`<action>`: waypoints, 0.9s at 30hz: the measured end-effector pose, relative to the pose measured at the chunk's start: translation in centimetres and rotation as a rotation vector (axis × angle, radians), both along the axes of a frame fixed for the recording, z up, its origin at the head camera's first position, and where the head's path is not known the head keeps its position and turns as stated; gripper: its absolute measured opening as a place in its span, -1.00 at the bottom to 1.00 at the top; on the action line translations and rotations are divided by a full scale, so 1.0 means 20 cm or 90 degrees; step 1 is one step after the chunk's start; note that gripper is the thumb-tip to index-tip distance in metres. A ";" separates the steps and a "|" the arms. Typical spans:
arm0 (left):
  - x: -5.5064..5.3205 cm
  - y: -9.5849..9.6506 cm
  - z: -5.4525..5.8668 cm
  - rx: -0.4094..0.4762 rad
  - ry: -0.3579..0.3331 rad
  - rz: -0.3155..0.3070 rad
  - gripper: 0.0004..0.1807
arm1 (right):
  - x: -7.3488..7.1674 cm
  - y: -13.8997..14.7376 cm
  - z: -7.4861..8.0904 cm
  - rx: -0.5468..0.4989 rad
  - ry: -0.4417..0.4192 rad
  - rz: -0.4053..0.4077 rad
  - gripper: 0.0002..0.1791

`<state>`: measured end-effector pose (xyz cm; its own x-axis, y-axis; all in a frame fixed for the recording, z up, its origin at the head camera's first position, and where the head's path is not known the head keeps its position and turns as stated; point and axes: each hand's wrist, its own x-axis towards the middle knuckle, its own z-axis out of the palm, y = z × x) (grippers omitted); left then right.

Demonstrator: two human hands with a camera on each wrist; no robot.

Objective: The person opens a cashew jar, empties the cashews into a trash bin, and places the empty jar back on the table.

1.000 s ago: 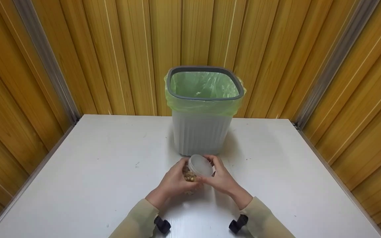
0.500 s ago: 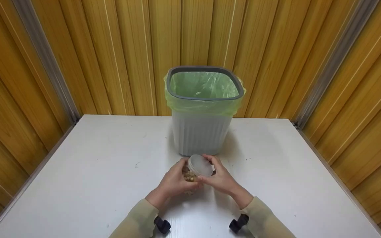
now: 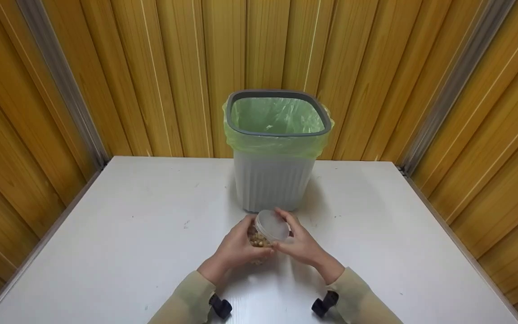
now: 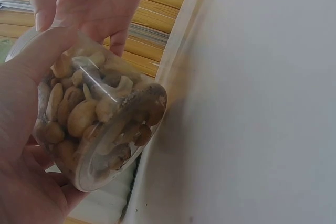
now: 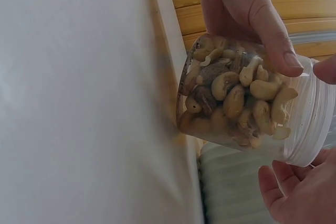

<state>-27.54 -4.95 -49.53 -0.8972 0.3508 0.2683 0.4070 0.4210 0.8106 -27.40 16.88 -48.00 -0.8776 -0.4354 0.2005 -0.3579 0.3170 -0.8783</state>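
Observation:
A clear plastic jar [image 5: 231, 95] of mixed nuts, cashews among them, is held tilted over the table, its base towards the person. My left hand [image 3: 235, 246] grips the jar's body, thumb on the near side and fingers round the far side. Around the pale translucent screw lid [image 3: 273, 225] curl the thumb and fingers of my right hand [image 3: 301, 243]. The lid sits on the jar's mouth. Through the wall the nuts [image 4: 79, 108] show, lying towards the base in the left wrist view.
Just behind the hands stands a light grey ribbed bin [image 3: 272, 180] with a dark grey rim and a green liner bag [image 3: 281, 146]. The white table [image 3: 151, 216] carries small dark specks. Wood-patterned panels [image 3: 178, 81] enclose the back and sides.
My right thumb and fingers have shifted slightly round the lid. The left hand, jar and bin stay where they were.

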 end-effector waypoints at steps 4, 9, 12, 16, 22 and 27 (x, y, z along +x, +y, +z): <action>0.00 0.00 0.00 -0.001 0.003 0.001 -0.06 | 0.00 0.00 0.00 0.007 0.011 0.003 0.00; 0.00 0.00 0.00 -0.005 0.005 0.003 -0.06 | 0.00 0.01 0.00 0.022 0.018 0.019 0.00; 0.00 0.01 0.00 -0.003 0.000 0.003 -0.07 | 0.00 0.01 0.01 0.023 -0.005 0.012 0.06; 0.00 0.01 0.00 -0.001 0.002 0.007 -0.07 | 0.00 0.00 0.02 0.035 -0.029 -0.036 0.15; 0.00 0.01 0.00 -0.003 0.009 0.009 -0.08 | 0.00 -0.02 0.01 0.025 -0.034 -0.070 -0.01; 0.00 0.01 0.00 0.000 0.006 0.008 -0.08 | 0.00 -0.02 0.01 0.014 -0.044 -0.064 -0.08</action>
<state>-27.54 -4.75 -49.58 -0.8990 0.3394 0.2769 0.4094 0.4264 0.8066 -27.37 16.51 -47.85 -0.9288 -0.3476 0.1288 -0.2614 0.3680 -0.8923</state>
